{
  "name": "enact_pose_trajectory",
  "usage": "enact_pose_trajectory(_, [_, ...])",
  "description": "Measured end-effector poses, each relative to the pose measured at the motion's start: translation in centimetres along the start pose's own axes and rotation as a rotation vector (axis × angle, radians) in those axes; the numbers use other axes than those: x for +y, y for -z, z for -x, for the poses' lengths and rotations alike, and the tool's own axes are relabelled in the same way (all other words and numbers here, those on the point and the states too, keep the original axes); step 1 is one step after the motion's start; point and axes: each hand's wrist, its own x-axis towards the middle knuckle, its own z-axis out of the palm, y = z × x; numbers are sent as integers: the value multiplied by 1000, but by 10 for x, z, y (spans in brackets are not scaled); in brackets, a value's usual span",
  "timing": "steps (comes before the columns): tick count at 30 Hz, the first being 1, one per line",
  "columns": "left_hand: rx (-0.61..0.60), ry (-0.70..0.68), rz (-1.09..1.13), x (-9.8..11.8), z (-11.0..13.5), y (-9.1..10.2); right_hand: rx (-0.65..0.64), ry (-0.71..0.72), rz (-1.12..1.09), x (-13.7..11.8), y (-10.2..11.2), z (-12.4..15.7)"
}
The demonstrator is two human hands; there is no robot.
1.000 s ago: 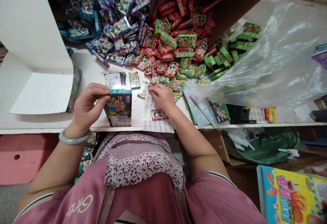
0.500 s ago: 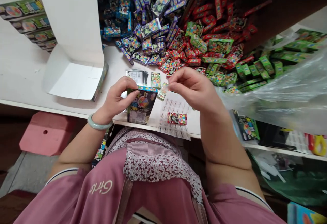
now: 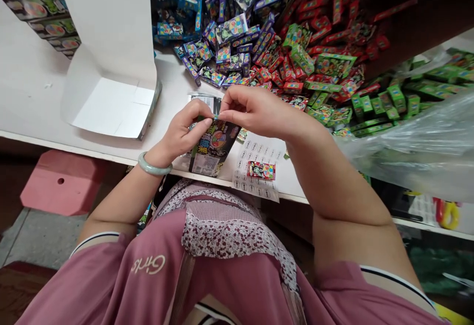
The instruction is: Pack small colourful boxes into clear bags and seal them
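A small printed cardboard box [image 3: 212,146] is held upright at the near edge of the white tabletop [image 3: 33,102], just in front of the person's body. Its dark, glossy face carries a round multicoloured emblem, with a pale label panel at the bottom. The left hand [image 3: 184,132] is wrapped around the box's left side, thumb pressed to the front, and a smooth pale-green bangle [image 3: 152,167] is worn on that wrist. The right hand [image 3: 252,110] is closed in a narrow pinch at the box's top edge, fingertips meeting the left thumb; whether something thin is pinched there cannot be told. Just right of the box lies a flat white sticker sheet [image 3: 255,167] printed with rows of small ovals, and a small red packet [image 3: 261,170] rests on it. Behind, loose heaps of small rectangular packets are seen: purple-blue [image 3: 225,33], red [image 3: 318,19] and green [image 3: 385,100]. A crinkled clear plastic bag [image 3: 418,152] lies at right. An open white carton [image 3: 111,93] stands at left.
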Motion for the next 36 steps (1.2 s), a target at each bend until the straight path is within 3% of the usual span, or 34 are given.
enact_pose_trajectory(11, [36,48,-28,-3,-1,-7,-37,-83,-14,2,5,-8])
enact_pose_trajectory(16, [52,43,56,-3,0,-7,-47,-193,-281,16,0,-14])
enact_pose_trajectory(20, [52,220,213,2,12,-8,-205,-374,-651,28,-13,-14])
enact_pose_trajectory(24, [-141,490,384,20,34,-1,-148,-416,-828,29,-22,-2])
enact_pose_trajectory(26, [-118,502,344,33,41,16,-54,-360,-831,29,-22,9])
enact_pose_trajectory(27, [-36,454,287,39,42,28,6,-338,-823,29,-22,15])
enact_pose_trajectory(31, [515,53,-91,43,29,101,253,-347,-767,37,-19,45])
enact_pose_trajectory(32, [565,-12,-204,37,25,120,287,-362,-752,40,-20,52])
enact_pose_trajectory(34, [488,9,-485,17,17,152,316,-389,-719,45,-25,64])
enact_pose_trajectory(36, [196,140,-688,-10,16,171,307,-402,-689,50,-33,74])
